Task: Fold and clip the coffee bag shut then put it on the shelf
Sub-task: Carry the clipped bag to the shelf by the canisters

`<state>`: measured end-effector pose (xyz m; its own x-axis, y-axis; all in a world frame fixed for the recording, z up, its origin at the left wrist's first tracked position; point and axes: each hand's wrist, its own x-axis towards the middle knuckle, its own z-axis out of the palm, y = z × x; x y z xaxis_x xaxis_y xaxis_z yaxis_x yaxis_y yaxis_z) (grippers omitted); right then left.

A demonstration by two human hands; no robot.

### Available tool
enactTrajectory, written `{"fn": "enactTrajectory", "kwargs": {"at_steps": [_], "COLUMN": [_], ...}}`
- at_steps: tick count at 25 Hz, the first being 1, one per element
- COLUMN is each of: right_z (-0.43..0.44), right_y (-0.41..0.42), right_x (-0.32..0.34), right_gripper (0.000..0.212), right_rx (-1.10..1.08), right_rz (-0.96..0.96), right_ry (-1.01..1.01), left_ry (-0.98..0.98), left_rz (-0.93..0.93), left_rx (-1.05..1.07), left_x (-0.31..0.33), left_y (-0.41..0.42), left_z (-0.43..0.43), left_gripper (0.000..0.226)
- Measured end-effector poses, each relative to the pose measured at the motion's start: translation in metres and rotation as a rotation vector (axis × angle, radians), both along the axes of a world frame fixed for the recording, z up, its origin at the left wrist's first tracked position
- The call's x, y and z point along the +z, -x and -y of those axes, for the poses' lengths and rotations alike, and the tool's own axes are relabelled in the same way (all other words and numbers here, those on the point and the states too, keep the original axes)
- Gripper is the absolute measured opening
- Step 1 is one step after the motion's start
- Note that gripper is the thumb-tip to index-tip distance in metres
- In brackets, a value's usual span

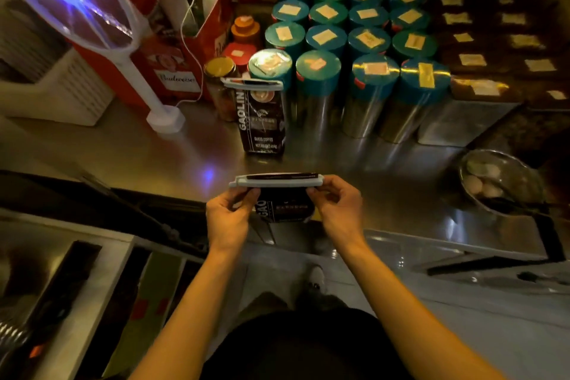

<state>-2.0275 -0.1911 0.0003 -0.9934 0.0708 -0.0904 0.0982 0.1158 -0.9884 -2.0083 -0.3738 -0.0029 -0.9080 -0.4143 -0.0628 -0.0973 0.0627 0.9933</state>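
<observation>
The left hand [229,216] and right hand [336,207] are pinched shut on the ends of the clip [276,181], held level left-to-right across the bag [282,206], which hangs top-up at the counter [385,176] edge, another clipped bag [260,117] standing behind.

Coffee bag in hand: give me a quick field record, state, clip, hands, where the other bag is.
held bag: dark coffee bag, in the air above the shelf's front edge
clip: white clip across its folded top
left hand: grip on the clip's left end
right hand: grip on the clip's right end
second bag: clipped, upright on the steel shelf, in front of the teal-lidded canisters
</observation>
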Motion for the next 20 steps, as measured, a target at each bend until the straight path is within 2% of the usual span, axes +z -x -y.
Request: {"fn": "enactTrajectory", "kwargs": {"at_steps": [3, 13, 20], "right_z": [0.009, 0.047, 0.083], "right_y": [0.017, 0.107, 0.138], "right_x": [-0.001, -0.015, -0.028], "right_gripper": [0.015, 0.015, 0.013], "right_rx": [0.025, -0.050, -0.102], "right_rz": [-0.015, 0.057, 0.114], "right_ry": [-0.002, -0.082, -0.139], "left_ry": [0.020, 0.022, -0.101], "left_rz": [0.018, 0.034, 0.105], "left_rx": [0.015, -0.085, -0.158], "left_x": [0.002, -0.007, -0.025], "left_y": [0.023, 0.117, 0.161], "left_z": [0.007, 0.045, 0.085], "left_gripper": [0.011, 0.023, 0.024]}}
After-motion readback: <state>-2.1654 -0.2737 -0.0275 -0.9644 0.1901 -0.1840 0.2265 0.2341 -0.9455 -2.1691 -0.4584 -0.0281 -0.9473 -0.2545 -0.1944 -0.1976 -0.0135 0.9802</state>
